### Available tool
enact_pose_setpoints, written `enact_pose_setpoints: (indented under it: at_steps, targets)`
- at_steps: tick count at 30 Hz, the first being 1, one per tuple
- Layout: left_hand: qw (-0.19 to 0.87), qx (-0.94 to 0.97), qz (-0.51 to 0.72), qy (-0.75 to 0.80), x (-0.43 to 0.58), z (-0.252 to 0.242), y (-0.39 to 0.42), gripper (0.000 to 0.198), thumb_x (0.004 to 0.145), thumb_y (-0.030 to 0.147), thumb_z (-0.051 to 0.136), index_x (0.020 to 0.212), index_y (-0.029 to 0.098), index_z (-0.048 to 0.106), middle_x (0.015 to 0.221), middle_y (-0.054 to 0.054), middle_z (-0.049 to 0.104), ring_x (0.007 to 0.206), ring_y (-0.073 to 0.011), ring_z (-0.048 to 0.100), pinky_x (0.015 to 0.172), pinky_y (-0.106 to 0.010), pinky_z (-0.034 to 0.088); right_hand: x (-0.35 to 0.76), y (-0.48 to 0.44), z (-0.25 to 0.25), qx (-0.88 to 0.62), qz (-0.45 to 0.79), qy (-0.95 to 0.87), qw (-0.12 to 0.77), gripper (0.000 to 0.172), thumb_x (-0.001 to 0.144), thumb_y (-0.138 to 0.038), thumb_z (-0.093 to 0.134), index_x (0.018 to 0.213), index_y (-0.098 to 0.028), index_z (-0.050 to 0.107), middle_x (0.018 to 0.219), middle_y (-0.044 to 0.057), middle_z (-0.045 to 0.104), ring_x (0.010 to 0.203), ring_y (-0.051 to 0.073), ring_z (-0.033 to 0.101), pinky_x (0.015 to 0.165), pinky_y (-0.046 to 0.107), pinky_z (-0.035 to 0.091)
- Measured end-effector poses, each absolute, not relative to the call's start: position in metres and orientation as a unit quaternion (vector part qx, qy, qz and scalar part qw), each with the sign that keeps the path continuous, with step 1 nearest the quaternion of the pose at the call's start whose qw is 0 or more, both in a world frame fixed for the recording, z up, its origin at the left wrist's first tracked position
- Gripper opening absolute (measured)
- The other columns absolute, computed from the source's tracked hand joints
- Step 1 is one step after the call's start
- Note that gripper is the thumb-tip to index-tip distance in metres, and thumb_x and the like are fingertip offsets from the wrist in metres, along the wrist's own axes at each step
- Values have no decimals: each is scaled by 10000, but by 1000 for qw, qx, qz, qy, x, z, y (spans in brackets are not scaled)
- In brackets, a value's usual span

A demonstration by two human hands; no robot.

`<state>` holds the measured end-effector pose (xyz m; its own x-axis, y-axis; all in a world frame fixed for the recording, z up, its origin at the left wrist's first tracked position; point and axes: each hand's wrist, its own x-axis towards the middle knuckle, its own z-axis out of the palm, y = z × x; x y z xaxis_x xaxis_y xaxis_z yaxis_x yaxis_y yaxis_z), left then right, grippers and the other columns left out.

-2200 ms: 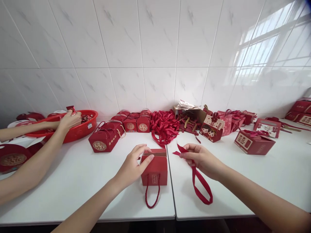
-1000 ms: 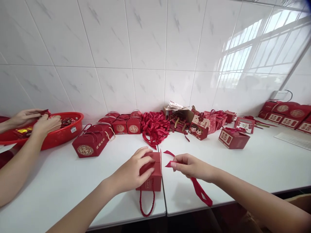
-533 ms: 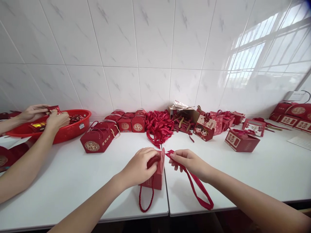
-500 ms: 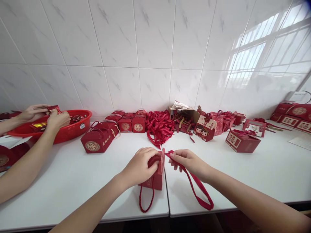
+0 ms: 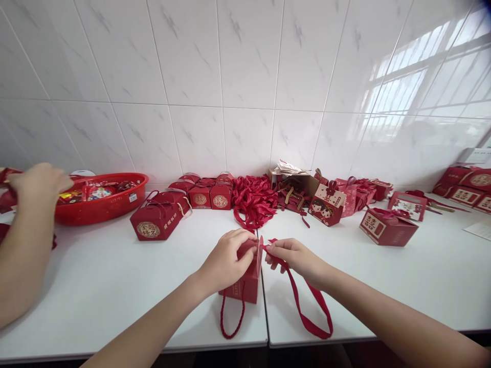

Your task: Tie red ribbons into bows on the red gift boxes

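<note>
A small red gift box (image 5: 250,286) stands near the table's front edge, with a twisted red cord handle (image 5: 233,333) hanging off its near side. My left hand (image 5: 230,258) is closed over the top of this box, fingers reaching behind its upright flap. Between the thumb and fingers of my right hand (image 5: 289,258) is a red ribbon (image 5: 307,319); its end meets the flap on the right side, and the rest loops down over the table. Whether the ribbon end passes through the flap I cannot tell.
Several finished-looking red boxes (image 5: 155,220) and a heap of red ribbons (image 5: 253,199) line the wall. An open carton (image 5: 295,184) holds ribbon pieces. More boxes (image 5: 389,225) stand right. At left, a co-worker's arm (image 5: 28,240) is beside a red basin (image 5: 102,204) of packets.
The ribbon end in my right hand has come up against the flap, and its loop hangs slightly differently. The co-worker's hands have moved left, away from the basin. The view has shifted slightly.
</note>
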<state>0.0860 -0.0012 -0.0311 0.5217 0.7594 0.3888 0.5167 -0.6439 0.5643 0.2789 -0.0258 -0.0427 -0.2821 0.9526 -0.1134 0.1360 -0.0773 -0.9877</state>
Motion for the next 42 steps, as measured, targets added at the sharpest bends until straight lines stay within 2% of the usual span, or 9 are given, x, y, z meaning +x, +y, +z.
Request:
enact_pose_setpoints:
  at_steps: [8,13,17,20,25,28,33,37,42]
  targets:
    - [206,852,307,371,88,-28,-2,224,910,259,429,929,219,649,981,-48,650,969,-208,590,906,-356,471,279,-25,-43,-453,561,-592,359,394,803,-542,603,700,-162,607,764,29,601,681,126,518,640,258,385]
    - [208,851,311,367,88,-29,-1,198,911,261,434,768,202,557,922,-36,615,907,-190,580,853,-333,476,274,-22,-43,-453,504,-645,353,395,853,-538,520,740,-165,584,755,29,574,706,147,517,696,301,410]
    - [221,832,352,368,83,-22,2,212,954,302,369,812,203,493,1011,-49,578,958,-180,570,872,-324,469,276,-19,-31,-510,305,-690,413,380,851,-522,531,1020,-185,579,1002,80,593,919,209,544,800,355,426]
    - [216,819,396,355,79,-8,1,206,966,332,365,887,211,511,1082,-57,556,1084,-188,534,913,-320,461,273,-18,-13,-464,311,-712,427,386,866,-490,532,1141,-220,561,1169,82,569,1065,213,521,862,357,419]
    - [138,824,453,312,76,14,-19,127,953,267,424,902,226,533,1170,-35,533,1199,-170,468,1026,-305,377,262,-24,10,-339,481,-686,429,273,835,-446,612,829,-174,633,828,16,615,778,140,557,760,300,431]
    - [129,823,443,332,68,10,-28,75,940,267,454,963,248,522,1208,-20,521,1207,-167,458,1043,-311,358,269,-32,19,-298,499,-653,486,205,836,-376,642,789,-177,632,776,2,628,765,126,576,771,287,440]
    - [133,810,374,432,45,-20,-21,208,870,383,550,1015,249,482,1053,-23,541,991,-191,535,877,-336,458,303,-53,49,-247,397,-615,635,121,859,-284,615,763,-216,644,730,-8,630,721,125,577,722,287,444]
    - [175,784,350,483,34,-40,-17,233,852,429,554,948,248,442,779,28,491,710,-148,510,654,-276,460,327,-74,82,-204,293,-558,749,214,875,-200,518,685,-210,617,647,-6,509,588,110,487,604,293,414]
    - [289,721,401,485,33,-47,-15,232,873,440,503,960,254,394,715,53,505,628,-129,506,595,-254,444,332,-86,91,-217,258,-518,786,315,937,-191,390,724,-206,621,588,-30,373,454,82,333,474,280,297]
